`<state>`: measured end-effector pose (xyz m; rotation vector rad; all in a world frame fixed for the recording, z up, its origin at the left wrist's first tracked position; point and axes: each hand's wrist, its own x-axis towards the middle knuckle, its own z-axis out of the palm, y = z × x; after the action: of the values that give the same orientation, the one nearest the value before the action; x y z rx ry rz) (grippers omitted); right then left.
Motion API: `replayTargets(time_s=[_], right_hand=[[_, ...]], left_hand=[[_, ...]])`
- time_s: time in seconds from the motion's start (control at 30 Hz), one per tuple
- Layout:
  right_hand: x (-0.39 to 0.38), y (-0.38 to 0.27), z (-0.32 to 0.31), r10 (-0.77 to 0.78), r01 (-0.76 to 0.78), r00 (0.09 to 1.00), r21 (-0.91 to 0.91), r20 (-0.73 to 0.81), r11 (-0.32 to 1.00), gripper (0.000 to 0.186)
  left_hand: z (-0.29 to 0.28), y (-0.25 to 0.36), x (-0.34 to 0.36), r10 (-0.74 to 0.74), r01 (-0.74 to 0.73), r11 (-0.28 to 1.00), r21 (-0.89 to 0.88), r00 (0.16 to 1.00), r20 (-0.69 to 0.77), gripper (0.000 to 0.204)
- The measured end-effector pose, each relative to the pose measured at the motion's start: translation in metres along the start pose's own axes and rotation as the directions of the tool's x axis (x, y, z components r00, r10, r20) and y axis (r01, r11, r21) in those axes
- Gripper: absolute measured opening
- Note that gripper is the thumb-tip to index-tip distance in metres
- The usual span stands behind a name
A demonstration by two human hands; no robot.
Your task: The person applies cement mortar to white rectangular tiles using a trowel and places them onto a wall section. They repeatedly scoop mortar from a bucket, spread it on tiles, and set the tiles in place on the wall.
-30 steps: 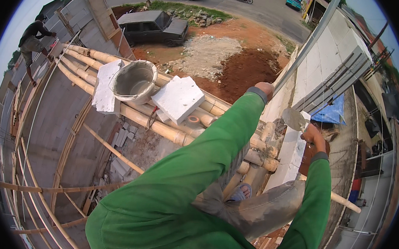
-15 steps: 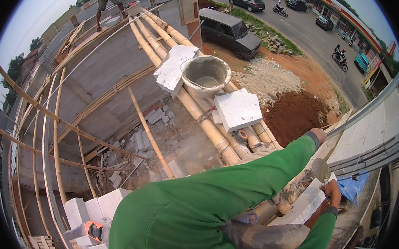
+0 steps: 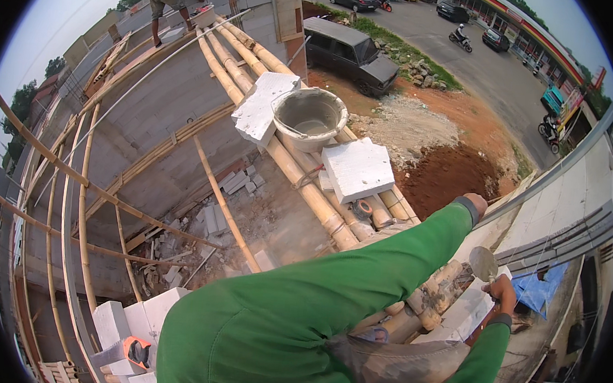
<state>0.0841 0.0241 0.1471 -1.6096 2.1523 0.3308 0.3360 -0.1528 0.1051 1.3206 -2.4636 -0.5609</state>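
Observation:
My left arm, in a green sleeve, reaches out to the right, and my left hand (image 3: 475,203) is at the edge of the wall; its fingers are mostly hidden. Lower down, my right hand (image 3: 503,293) is closed around a trowel (image 3: 483,263) whose rounded grey blade points up and left. Beneath that hand lies a row of white blocks (image 3: 462,315) in the wall. A bucket (image 3: 312,119) with grey mortar inside stands on bamboo poles, between a white block (image 3: 264,107) and another white block (image 3: 357,170). A small orange and black tool (image 3: 363,209) sits beside the nearer block.
Bamboo poles (image 3: 316,205) form the platform, with a deep rubble-strewn drop to the left. A handsaw with an orange handle (image 3: 137,352) lies on blocks at lower left. Another person (image 3: 169,4) stands far off. A blue tarp (image 3: 540,289) hangs at right.
My view has shifted slightly, so the bucket and blocks appear a little further left. Both hands keep nearly the same places, the trowel still in my right. Motorbikes on the road have moved.

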Motion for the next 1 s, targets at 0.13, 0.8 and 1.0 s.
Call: replayTargets(time_s=[0.13,0.8,1.0], right_hand=[[0.007,0.003,0.005,0.030,-0.032,0.999,-0.076,-0.023,0.997,0.044],[-0.017,-0.012,0.000,0.021,-0.023,1.000,-0.071,-0.019,0.997,0.056],[-0.015,-0.012,0.005,-0.006,0.005,1.000,-0.063,-0.004,0.998,0.053]], left_hand=[[-0.005,-0.008,-0.005,0.044,-0.049,0.992,0.115,0.998,0.052,0.022],[-0.061,0.003,-0.020,-0.033,0.002,0.992,0.125,0.969,0.246,0.043],[-0.064,0.003,-0.022,-0.027,-0.029,0.979,0.201,0.963,0.268,0.028]])
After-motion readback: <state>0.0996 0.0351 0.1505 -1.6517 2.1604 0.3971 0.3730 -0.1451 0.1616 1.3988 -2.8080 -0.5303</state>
